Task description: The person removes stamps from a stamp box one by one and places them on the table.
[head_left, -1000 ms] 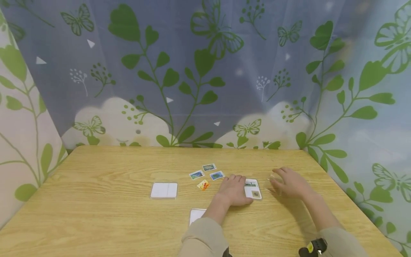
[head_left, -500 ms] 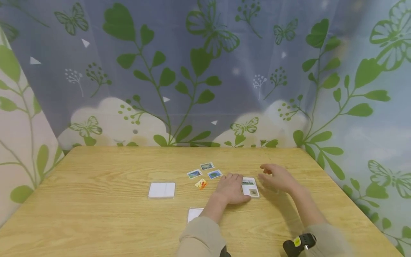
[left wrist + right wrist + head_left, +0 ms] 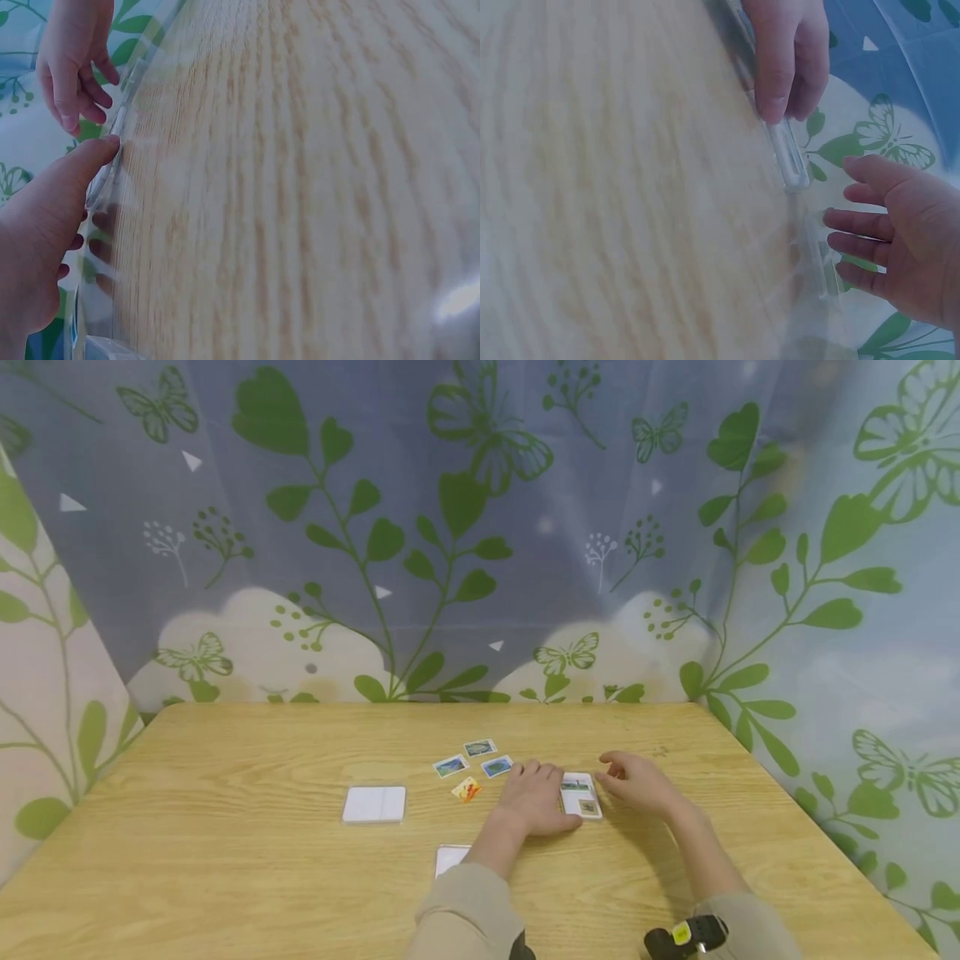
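A clear-edged white case [image 3: 588, 807] holding two stamps lies on the table, partly covered by my left hand [image 3: 531, 797]. The left thumb lies along its near edge and the fingers reach its far left corner, holding it; in the right wrist view the left fingertips [image 3: 775, 109] come down on the case [image 3: 789, 161]. Just right of the case hovers my right hand [image 3: 637, 785], fingers loosely bent with nothing between them. Behind it a clear, shiny piece [image 3: 660, 752] lies on the table, its shape hard to make out; in the right wrist view a transparent panel [image 3: 815, 255] shows near the right fingers.
Several loose stamps [image 3: 467, 789] lie left of the left hand. One white case [image 3: 374, 804] is farther left, and another [image 3: 450, 858] is partly hidden by the left sleeve. A leaf-patterned cloth [image 3: 420, 568] hangs behind the wooden table [image 3: 247, 860].
A second ago my right hand held a clear panel right of the case; it has since let go and moved left, close to the case. The left hand keeps its hold.
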`<state>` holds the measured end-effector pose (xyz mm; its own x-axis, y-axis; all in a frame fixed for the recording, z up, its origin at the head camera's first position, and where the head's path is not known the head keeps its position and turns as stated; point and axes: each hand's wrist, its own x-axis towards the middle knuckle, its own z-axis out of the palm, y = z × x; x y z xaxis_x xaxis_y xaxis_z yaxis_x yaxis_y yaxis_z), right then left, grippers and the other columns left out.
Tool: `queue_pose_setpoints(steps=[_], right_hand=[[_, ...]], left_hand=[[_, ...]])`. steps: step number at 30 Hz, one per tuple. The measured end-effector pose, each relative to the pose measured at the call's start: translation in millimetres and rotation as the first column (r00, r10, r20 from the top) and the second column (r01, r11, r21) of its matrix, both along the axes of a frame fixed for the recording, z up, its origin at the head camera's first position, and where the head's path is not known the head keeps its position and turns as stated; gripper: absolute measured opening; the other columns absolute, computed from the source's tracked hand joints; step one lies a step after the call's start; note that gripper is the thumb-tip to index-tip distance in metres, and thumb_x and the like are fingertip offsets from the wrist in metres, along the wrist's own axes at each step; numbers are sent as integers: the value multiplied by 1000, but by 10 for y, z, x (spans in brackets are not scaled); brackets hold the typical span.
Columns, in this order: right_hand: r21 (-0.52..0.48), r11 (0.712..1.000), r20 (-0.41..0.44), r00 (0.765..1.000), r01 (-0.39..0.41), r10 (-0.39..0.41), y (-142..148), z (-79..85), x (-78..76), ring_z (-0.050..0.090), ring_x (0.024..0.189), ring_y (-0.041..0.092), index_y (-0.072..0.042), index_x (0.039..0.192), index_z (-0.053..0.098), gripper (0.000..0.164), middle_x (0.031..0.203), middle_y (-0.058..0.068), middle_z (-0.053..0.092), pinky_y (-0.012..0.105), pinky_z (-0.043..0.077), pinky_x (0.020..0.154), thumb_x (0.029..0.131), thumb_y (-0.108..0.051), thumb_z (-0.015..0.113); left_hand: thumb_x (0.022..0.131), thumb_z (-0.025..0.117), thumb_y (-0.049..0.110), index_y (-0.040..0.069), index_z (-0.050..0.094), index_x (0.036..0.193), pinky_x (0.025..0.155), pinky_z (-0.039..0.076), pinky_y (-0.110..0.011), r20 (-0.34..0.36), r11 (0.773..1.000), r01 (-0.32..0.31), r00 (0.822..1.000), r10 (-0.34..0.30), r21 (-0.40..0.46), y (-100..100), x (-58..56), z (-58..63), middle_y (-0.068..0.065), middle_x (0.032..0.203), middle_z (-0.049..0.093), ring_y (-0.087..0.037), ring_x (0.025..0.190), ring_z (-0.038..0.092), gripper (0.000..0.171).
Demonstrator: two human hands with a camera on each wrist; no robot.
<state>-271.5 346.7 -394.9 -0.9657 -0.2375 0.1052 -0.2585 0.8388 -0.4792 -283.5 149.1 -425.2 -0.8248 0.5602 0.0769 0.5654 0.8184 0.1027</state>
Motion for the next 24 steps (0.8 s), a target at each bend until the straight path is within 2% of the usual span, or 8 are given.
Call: queue_pose_setpoints(steps=[4, 9, 13, 18, 24], right_hand=[[-25, 999, 29, 999, 21, -21, -17, 12, 29, 57, 84, 24, 7, 113, 58, 37, 92, 11, 62, 39, 47, 71, 90, -22, 58], [-63, 998, 68, 997, 32, -28, -44, -13, 70, 56, 83, 21, -2, 95, 64, 21, 88, 6, 63, 38, 47, 73, 88, -22, 61], [-58, 996, 80, 995, 63, -58, -54, -39, 105, 54, 80, 18, -4, 92, 64, 25, 85, 3, 62, 36, 45, 71, 88, -28, 63], [-88, 987, 91, 988, 133, -125, -59, -61, 155, 57, 86, 22, -3, 95, 65, 28, 90, 5, 64, 41, 46, 75, 88, -31, 62], [-109, 976, 132, 976, 186, -171, -87, -85, 196, 49, 65, 16, -3, 82, 67, 28, 70, 2, 58, 30, 41, 58, 86, -31, 64]], left_hand=[[80, 51, 67, 16, 42, 136, 93, 30, -32, -7, 1000, 7, 1000, -7, -2, -7, -1, 4, 4, 134, 47, -15, 116, 40, 77], [80, 50, 67, 16, 42, 137, 95, 29, -32, -4, 1000, 11, 1000, -11, -5, -6, -4, 1, 4, 135, 45, -15, 118, 39, 77], [81, 49, 68, 16, 42, 137, 97, 28, -33, -1, 1000, 13, 1000, -13, -9, 0, -5, 4, 4, 136, 45, -16, 119, 39, 77], [80, 50, 67, 16, 41, 137, 97, 28, -33, 7, 1000, 11, 1000, -11, -5, 2, -5, 1, 4, 136, 45, -16, 120, 38, 76], [81, 50, 66, 16, 41, 137, 97, 28, -34, 5, 1000, 17, 1000, -17, 4, -9, -4, 3, 3, 137, 44, -17, 121, 38, 76]])
